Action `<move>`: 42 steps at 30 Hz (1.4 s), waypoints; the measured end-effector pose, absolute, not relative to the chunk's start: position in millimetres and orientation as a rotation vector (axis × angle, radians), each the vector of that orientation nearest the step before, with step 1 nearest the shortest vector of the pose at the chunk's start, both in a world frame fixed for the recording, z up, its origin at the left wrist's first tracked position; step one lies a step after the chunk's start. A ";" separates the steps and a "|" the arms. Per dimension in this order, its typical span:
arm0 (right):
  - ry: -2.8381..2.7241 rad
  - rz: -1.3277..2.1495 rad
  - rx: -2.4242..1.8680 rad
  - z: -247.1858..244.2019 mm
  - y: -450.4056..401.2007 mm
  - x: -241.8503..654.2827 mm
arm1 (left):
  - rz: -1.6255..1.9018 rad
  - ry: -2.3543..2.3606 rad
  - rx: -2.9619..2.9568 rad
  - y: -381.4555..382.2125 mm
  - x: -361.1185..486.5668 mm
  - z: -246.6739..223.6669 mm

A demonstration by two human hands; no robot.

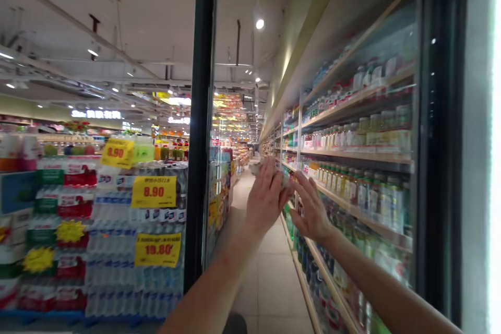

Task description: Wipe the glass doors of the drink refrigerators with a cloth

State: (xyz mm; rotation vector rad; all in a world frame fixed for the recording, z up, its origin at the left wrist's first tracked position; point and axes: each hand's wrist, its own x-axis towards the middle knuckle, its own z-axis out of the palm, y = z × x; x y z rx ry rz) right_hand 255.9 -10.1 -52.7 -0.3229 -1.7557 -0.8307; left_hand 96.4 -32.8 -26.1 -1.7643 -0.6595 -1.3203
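While a dark frame (pixel 200 115) stands left of the hands, open floor (pixel 274 271) stretches below them; the left hand (pixel 266 201), raised, curls over a greyish cloth (pixel 286 181), and just beside, the right hand (pixel 312 214) spreads its fingers.

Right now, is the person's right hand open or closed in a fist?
Open: the right hand has its fingers mostly extended, with a visible gap between them and the thumb.
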 end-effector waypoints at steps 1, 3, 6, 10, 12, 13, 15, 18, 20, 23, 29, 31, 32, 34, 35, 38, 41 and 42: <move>-1.726 -0.820 -0.301 -54.3 -8.8 257.8 | -1.273 -0.660 -1.741 -33.6 88.1 -20.8; -1.674 -0.803 -0.273 -57.3 -7.4 257.4 | -1.268 -0.683 -1.661 -36.1 67.7 -3.8; -1.634 -0.835 -0.305 -60.3 -7.7 252.8 | -1.384 -0.748 -1.477 -40.6 41.3 21.4; -1.634 -0.848 -0.303 -62.0 -11.0 249.0 | -1.368 -0.724 -1.493 -42.9 50.8 5.4; -1.636 -0.839 -0.260 -61.3 -12.3 250.3 | -1.143 -0.585 -1.684 -42.5 66.3 -17.3; -1.638 -0.827 -0.245 -60.1 -12.4 252.5 | -1.021 -0.506 -1.767 -42.3 71.1 -25.3; -1.661 -0.802 -0.234 -55.5 -10.9 260.0 | -0.903 -0.429 -1.842 -41.9 69.3 -26.3; -1.640 -0.853 -0.314 -43.7 -5.5 276.7 | -1.081 -0.561 -1.697 -41.9 44.8 4.7; -1.501 -0.937 -0.419 -36.3 -1.5 286.2 | -1.208 -0.685 -1.523 -42.5 30.7 23.7; -1.358 -1.021 -0.561 -32.4 1.7 291.7 | -1.257 -0.807 -1.416 -43.3 34.1 17.3; -1.365 -1.049 -0.567 -37.7 0.3 291.9 | -0.933 -0.576 -1.673 -39.5 60.3 -14.0; -1.354 -1.054 -0.562 -37.7 0.0 293.3 | -0.993 -0.610 -1.652 -37.3 54.5 6.7; -1.345 -1.056 -0.562 -37.6 -0.1 294.0 | -1.094 -0.671 -1.590 -36.2 51.7 19.6; -1.333 -1.058 -0.565 -37.2 -0.3 295.1 | -1.321 -0.795 -1.437 -34.4 52.7 39.9; -1.332 -1.060 -0.564 -37.1 -0.4 295.5 | -1.387 -0.829 -1.398 -33.6 57.7 44.2; -1.348 -1.059 -0.557 -37.7 -0.2 295.9 | -1.261 -0.771 -1.519 -31.1 84.6 33.2; -1.342 -1.039 -0.548 -38.6 0.9 295.6 | -0.804 -0.529 -1.761 -30.8 99.7 21.9; -1.341 -1.032 -0.547 -38.8 1.3 295.4 | -0.726 -0.501 -1.792 -31.9 97.3 26.2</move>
